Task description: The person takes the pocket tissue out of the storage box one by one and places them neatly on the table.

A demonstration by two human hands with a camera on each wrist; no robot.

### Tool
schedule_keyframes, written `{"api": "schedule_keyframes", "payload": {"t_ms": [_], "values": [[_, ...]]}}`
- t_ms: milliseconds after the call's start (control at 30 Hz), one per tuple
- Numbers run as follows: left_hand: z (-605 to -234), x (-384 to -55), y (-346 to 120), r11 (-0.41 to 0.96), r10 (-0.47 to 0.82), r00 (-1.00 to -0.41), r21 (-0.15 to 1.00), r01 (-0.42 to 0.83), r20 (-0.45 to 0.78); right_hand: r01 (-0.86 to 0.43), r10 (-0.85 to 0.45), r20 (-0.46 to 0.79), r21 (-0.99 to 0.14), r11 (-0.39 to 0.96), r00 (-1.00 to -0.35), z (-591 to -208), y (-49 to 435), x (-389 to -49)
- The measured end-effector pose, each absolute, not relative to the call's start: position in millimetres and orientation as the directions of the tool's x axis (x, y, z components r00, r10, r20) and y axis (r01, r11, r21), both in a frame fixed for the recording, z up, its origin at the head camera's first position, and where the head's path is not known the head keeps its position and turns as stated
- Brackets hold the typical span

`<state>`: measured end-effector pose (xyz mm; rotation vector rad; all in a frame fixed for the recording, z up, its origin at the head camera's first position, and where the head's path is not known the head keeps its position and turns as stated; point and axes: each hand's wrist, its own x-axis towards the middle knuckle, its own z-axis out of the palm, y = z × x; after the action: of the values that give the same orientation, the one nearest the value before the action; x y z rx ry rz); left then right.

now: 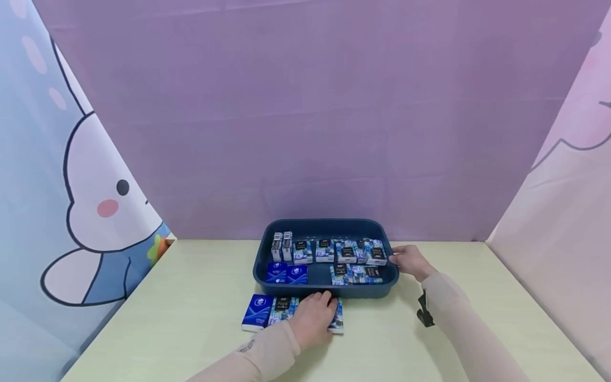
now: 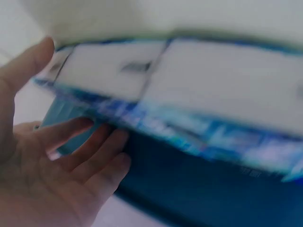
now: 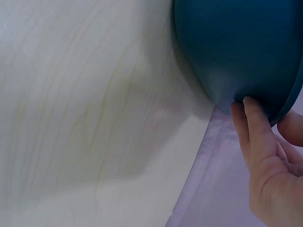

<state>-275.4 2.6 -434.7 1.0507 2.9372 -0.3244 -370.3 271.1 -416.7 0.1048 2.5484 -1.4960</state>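
Observation:
A dark blue plastic tray stands at the back of the table, holding several small tissue packs. My right hand grips its right end, with fingers against the outer wall and the thumb at the rim. In front lies a row of packs, with a plain blue pack at the left and floral-printed packs beside it. My left hand is over the row's right part and hides some of it. In the left wrist view, its thumb is by the row's end and its fingers spread loosely near the tray wall.
Inside the tray, two packs stand on edge at the back left and blue packs lie at the front left. A purple cloth hangs behind the pale wooden table. Printed cloths flank both sides.

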Motion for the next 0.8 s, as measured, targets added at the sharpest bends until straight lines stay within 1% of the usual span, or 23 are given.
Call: {"api": "schedule_keyframes", "payload": {"t_ms": [100, 200, 267, 333, 367, 433, 533, 667, 800], "values": [[-419, -274, 2, 0.761, 0.622, -0.775, -0.147, 0.632, -0.112, 0.152, -0.033, -0.192, -0.858, 0.491, -0.981, -415, 271, -371], [-394, -274, 1, 0.770, 0.628, -0.768, -0.038, 0.636, -0.124, 0.142, -0.043, -0.186, -0.862, 0.488, -0.982, -413, 270, -373], [-378, -277, 1, 0.761, 0.647, -0.757, 0.024, 0.648, -0.088, 0.136, -0.047, -0.181, -0.865, 0.483, -0.982, -413, 270, -374], [-365, -284, 0, 0.747, 0.664, -0.747, 0.060, 0.662, -0.036, 0.130, -0.052, -0.176, -0.867, 0.480, -0.983, -413, 270, -375], [-361, -289, 1, 0.745, 0.666, -0.746, 0.066, 0.664, -0.013, 0.132, -0.050, -0.176, -0.869, 0.477, -0.983, -413, 269, -375], [-358, -301, 2, 0.743, 0.668, -0.744, 0.043, 0.668, 0.020, 0.139, -0.046, -0.182, -0.868, 0.477, -0.982, -413, 269, -375], [-362, -317, 6, 0.744, 0.667, -0.745, 0.027, 0.667, 0.019, 0.149, -0.039, -0.189, -0.868, 0.474, -0.981, -416, 269, -373], [-372, -334, 14, 0.743, 0.669, -0.742, 0.028, 0.669, -0.041, 0.138, -0.043, -0.179, -0.872, 0.469, -0.983, -419, 270, -371], [-380, -348, 22, 0.759, 0.649, -0.749, 0.042, 0.650, -0.135, 0.140, -0.038, -0.177, -0.878, 0.458, -0.984, -420, 271, -371]]}}
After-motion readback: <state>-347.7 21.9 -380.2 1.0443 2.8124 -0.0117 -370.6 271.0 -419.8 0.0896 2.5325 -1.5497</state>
